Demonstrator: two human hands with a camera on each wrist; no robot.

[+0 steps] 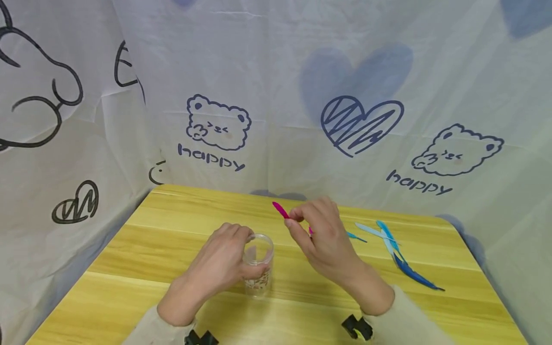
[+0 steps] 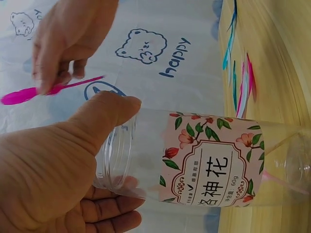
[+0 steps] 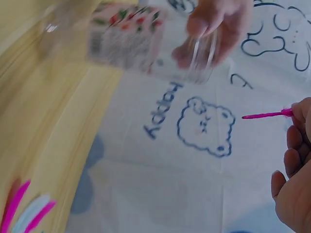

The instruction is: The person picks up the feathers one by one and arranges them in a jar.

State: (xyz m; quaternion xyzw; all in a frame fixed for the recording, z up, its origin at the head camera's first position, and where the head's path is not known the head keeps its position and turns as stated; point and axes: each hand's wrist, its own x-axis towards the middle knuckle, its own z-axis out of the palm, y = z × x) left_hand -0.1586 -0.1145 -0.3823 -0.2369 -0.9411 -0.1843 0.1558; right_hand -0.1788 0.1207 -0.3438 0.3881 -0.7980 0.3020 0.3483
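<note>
Pink feather (image 1: 280, 209) pinched in my R hand (image 1: 323, 239), raised over the table (image 1: 151, 239), outside the jar (image 1: 258, 283); L hand (image 1: 220, 256) grips jar's neck. I'd judge pick-up done, rest left: blue feathers (image 1: 415, 275) lie loose twd the table's R edge.

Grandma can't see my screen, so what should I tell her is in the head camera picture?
A right hand pinches a pink feather near an open clear jar gripped by the left hand. Blue feathers lie on the wooden table; behind hangs white cloth with bear drawings.
</note>
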